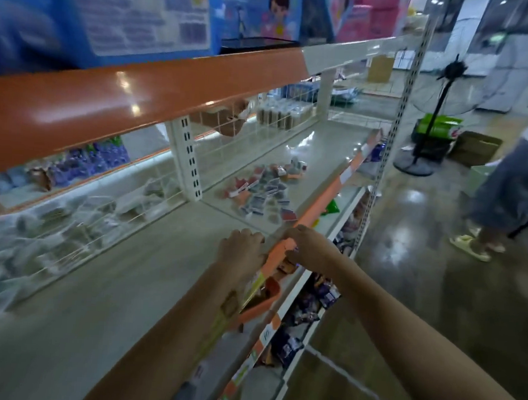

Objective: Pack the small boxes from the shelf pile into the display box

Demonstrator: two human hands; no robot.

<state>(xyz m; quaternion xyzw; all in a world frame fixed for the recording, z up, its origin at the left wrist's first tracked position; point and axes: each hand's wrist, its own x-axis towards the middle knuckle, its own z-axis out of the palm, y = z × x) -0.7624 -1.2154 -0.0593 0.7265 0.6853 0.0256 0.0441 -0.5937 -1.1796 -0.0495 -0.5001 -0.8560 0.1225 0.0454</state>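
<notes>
A loose pile of small boxes (261, 192), red, blue and grey, lies on the beige shelf (147, 273) farther along, near its front rail. An orange display box (261, 303) sits tilted just below the shelf's front edge, under my left forearm. My left hand (241, 245) is at the front rail with its fingers curled down; what they hold is hidden. My right hand (310, 249) reaches over the orange rail strip (321, 200), and its curled fingers hold a few small brownish boxes (286, 266) above the display box's far end.
An orange-fronted shelf (139, 99) overhangs close above. A wire mesh back (253, 143) bounds the shelf behind. Lower shelves (308, 314) hold packaged goods. To the right, on the shiny floor, are a standing fan (428, 123), cardboard cartons (473, 147) and another person (511, 184).
</notes>
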